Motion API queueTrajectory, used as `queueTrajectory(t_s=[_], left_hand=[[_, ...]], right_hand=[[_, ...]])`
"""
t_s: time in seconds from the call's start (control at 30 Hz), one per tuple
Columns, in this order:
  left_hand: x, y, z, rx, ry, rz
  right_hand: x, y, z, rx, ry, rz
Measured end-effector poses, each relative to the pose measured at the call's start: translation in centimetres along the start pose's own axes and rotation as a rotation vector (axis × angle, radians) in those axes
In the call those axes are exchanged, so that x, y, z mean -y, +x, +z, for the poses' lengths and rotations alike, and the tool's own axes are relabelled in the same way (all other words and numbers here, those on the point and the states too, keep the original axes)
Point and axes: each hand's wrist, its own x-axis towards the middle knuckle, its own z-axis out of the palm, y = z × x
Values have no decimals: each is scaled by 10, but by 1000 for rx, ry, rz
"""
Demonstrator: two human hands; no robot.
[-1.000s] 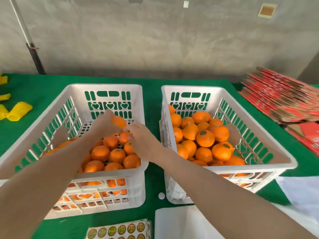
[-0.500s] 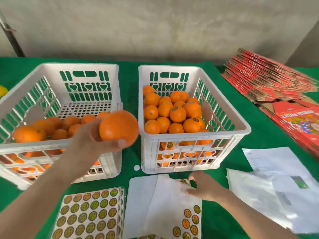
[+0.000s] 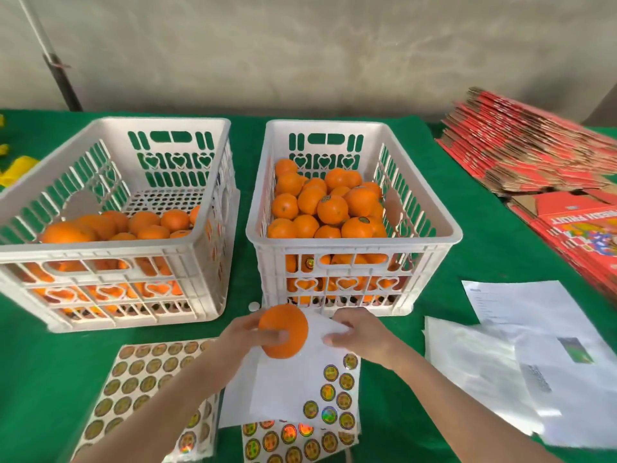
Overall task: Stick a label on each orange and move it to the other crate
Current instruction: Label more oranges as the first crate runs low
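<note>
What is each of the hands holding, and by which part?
The left hand grips an orange by its near left side; the right hand seems to pinch the white label sheet at its upper edge.

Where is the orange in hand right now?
Head view, lower centre: the orange is gripped by the left hand, in front of the right crate, over the white sticker sheet.

A rough grey concrete wall (image 3: 300, 45) stands behind a desk (image 3: 484, 235) draped in green cloth, under soft, even light. A dark pole (image 3: 65, 85) stands against the wall at left; flattened red cartons (image 3: 534, 152) lie stacked at right.
</note>
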Motion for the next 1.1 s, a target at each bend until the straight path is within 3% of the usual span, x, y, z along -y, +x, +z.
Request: queueTrajectory(t_s=[0.13,0.33,0.57,1.1], left_hand=[[-10,-1,-2,59,106,97],[-11,-5,-26,-8,-52,55],[-6,-7,-31,-28,-110,37],[-1,7,-35,20,-157,-44]], right_hand=[[26,-1,-5,60,174,-129],[24,-9,-21,61,523,-105],[25,-8,-2,12,342,-173],[16,-17,7,14,462,-216]])
